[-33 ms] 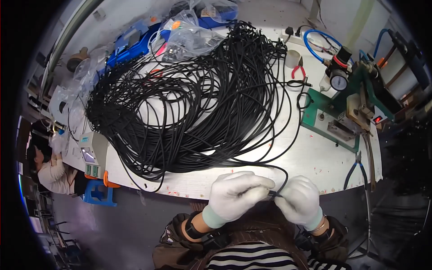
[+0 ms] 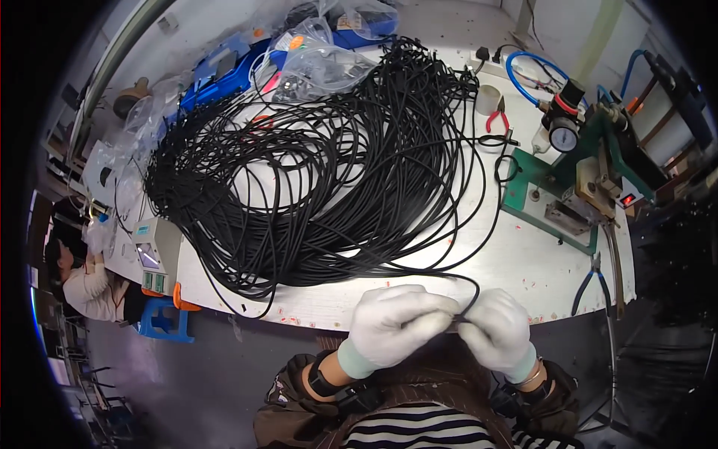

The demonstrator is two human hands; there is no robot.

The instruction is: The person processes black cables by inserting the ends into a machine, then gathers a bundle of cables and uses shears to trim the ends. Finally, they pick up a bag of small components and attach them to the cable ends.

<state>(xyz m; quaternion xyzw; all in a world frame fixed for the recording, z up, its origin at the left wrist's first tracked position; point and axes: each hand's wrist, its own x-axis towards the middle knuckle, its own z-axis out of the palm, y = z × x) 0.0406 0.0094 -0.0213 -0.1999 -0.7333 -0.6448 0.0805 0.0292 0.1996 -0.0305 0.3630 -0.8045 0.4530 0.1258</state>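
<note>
No wording or number can be read. At the top centre of the frame a pale label (image 2: pixel 348 22) shows at the blue bin (image 2: pixel 365 35) — its print is too small to make out. Left of it, a round orange sticker (image 2: pixel 297 42) lies on clear plastic bagging (image 2: pixel 329 66), any lettering illegible. On the right, the round pressure gauge (image 2: pixel 562 137) has a pale dial whose marks blur. At the left, the grey boxy device (image 2: pixel 166 243) bears a small screen (image 2: pixel 148 257) and a teal panel (image 2: pixel 142 230) — both unreadable.
</note>
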